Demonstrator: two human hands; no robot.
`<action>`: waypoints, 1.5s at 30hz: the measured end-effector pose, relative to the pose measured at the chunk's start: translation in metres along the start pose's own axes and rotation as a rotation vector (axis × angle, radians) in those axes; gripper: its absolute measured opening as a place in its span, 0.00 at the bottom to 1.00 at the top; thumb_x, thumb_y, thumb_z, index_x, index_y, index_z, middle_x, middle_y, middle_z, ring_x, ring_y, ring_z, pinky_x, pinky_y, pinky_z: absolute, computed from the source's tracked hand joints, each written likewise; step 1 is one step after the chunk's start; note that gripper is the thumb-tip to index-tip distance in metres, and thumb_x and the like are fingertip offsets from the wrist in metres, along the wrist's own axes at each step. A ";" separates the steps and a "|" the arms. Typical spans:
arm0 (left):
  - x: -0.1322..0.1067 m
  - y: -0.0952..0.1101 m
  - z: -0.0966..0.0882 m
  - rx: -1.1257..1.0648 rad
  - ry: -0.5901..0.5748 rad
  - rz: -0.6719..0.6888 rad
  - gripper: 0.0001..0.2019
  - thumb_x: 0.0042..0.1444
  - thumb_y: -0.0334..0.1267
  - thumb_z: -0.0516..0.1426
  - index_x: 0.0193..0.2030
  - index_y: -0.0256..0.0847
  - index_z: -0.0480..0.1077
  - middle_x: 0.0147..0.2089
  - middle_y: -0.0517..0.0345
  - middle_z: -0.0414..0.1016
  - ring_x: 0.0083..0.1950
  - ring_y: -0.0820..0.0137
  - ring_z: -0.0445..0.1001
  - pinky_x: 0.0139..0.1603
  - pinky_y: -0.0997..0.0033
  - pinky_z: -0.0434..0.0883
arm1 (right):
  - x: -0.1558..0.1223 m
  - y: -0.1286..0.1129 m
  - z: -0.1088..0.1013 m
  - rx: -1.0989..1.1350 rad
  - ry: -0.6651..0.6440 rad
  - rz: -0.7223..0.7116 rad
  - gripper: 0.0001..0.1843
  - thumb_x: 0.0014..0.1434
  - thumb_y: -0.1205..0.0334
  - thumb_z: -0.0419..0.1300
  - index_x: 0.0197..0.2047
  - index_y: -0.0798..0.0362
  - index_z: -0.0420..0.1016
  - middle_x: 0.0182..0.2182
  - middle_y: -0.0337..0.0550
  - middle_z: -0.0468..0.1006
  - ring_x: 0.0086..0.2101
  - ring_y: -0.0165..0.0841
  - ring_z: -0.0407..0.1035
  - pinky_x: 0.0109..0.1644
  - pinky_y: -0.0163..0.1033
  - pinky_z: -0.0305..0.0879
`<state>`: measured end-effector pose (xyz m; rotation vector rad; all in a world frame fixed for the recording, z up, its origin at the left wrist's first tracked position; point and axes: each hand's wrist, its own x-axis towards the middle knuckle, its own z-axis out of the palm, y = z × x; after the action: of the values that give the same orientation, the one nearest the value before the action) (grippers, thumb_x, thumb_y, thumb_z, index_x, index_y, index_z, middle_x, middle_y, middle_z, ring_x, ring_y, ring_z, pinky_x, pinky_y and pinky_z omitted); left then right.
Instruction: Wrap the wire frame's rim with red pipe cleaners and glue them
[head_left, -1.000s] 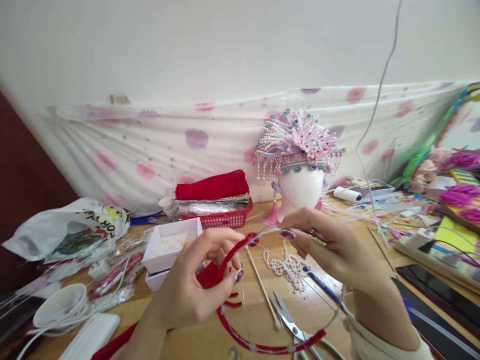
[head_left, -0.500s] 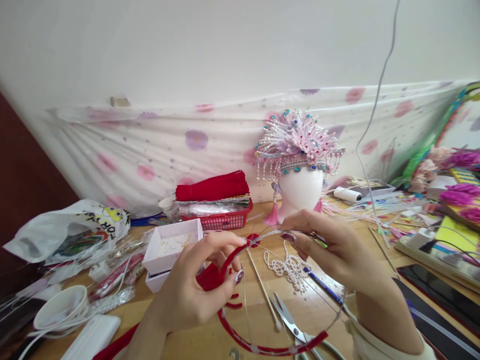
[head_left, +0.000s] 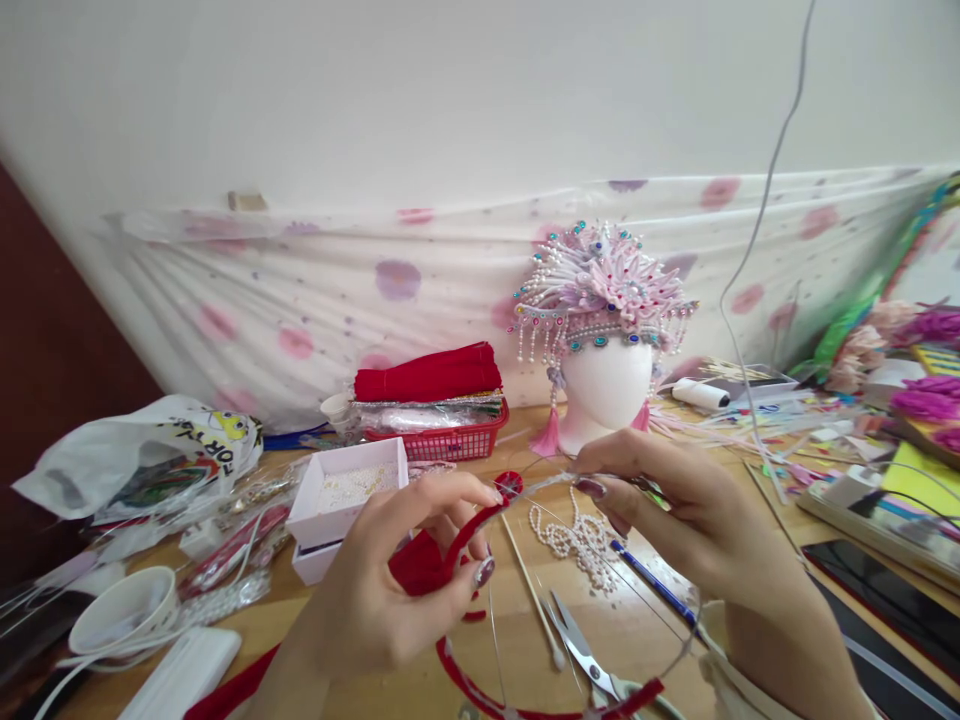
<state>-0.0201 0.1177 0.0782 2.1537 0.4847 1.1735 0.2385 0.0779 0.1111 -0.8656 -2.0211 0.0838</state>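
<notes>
Between my hands is a round wire frame (head_left: 551, 712), its near side partly covered with red velvet ribbon. My left hand (head_left: 420, 560) is closed, fingers and thumb around the red velvet ribbon (head_left: 471, 528) where it meets the frame's upper left. My right hand (head_left: 660, 515) pinches the bare wire at the top of the frame; a whitish coating shows along that stretch. Thin wires cross the inside of the hoop. Loose red ribbon hangs behind my left fingers. Beneath the frame lie scissors (head_left: 576, 635), a cotton swab (head_left: 531, 590), a blue pen (head_left: 652, 580) and a pearl strand (head_left: 574, 540).
A white foam head (head_left: 607, 385) wears a pink beaded headdress (head_left: 611, 285) at the back. Left of it stands a red basket (head_left: 442, 443) with folded red cloth. A white box of beads (head_left: 307, 510), a paper cup (head_left: 124, 610) and phones (head_left: 877, 585) flank my hands.
The view has shifted a little, and the frame's lower edge sits slightly lower. My right hand has moved slightly right and down, still pinching the wire. Both grips look the same.
</notes>
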 end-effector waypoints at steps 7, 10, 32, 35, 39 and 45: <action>0.001 -0.001 0.006 -0.075 0.031 -0.007 0.28 0.54 0.20 0.58 0.55 0.58 0.69 0.35 0.69 0.75 0.30 0.78 0.74 0.30 0.83 0.72 | 0.004 -0.001 0.000 0.007 -0.001 0.009 0.10 0.68 0.70 0.56 0.46 0.44 0.73 0.26 0.31 0.72 0.22 0.23 0.66 0.26 0.26 0.62; 0.006 -0.007 0.010 -0.077 0.147 0.011 0.23 0.56 0.21 0.58 0.51 0.56 0.72 0.34 0.68 0.74 0.31 0.78 0.73 0.33 0.83 0.72 | 0.006 0.007 0.007 0.053 -0.002 0.054 0.09 0.69 0.69 0.55 0.46 0.45 0.73 0.26 0.31 0.72 0.23 0.24 0.67 0.27 0.28 0.63; 0.013 -0.010 0.006 -0.088 0.143 -0.188 0.13 0.56 0.26 0.56 0.45 0.44 0.74 0.26 0.68 0.67 0.25 0.76 0.65 0.25 0.77 0.61 | 0.018 0.020 0.046 -0.341 0.190 -0.315 0.05 0.66 0.67 0.64 0.36 0.52 0.75 0.29 0.43 0.84 0.30 0.35 0.76 0.39 0.43 0.71; 0.014 -0.011 0.005 -0.100 0.136 -0.197 0.12 0.56 0.27 0.57 0.45 0.44 0.75 0.26 0.67 0.67 0.24 0.76 0.63 0.23 0.76 0.60 | 0.016 0.018 0.046 -0.161 0.202 -0.172 0.04 0.63 0.66 0.66 0.35 0.50 0.79 0.30 0.42 0.85 0.32 0.36 0.77 0.38 0.42 0.71; 0.014 -0.010 0.004 -0.104 0.129 -0.197 0.14 0.54 0.26 0.57 0.45 0.44 0.75 0.26 0.67 0.66 0.24 0.76 0.63 0.23 0.77 0.59 | 0.016 0.019 0.047 0.165 0.193 0.146 0.07 0.59 0.60 0.70 0.30 0.50 0.81 0.29 0.42 0.85 0.30 0.34 0.77 0.35 0.40 0.71; 0.018 -0.010 -0.004 -0.038 0.124 -0.219 0.12 0.52 0.27 0.58 0.42 0.43 0.75 0.25 0.68 0.65 0.25 0.75 0.63 0.24 0.76 0.60 | 0.017 0.025 0.039 0.429 0.404 0.417 0.15 0.51 0.50 0.75 0.26 0.51 0.79 0.25 0.40 0.84 0.26 0.32 0.76 0.29 0.37 0.70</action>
<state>-0.0139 0.1363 0.0840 1.9471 0.7264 1.1863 0.2161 0.1171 0.0906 -0.9221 -1.3568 0.5150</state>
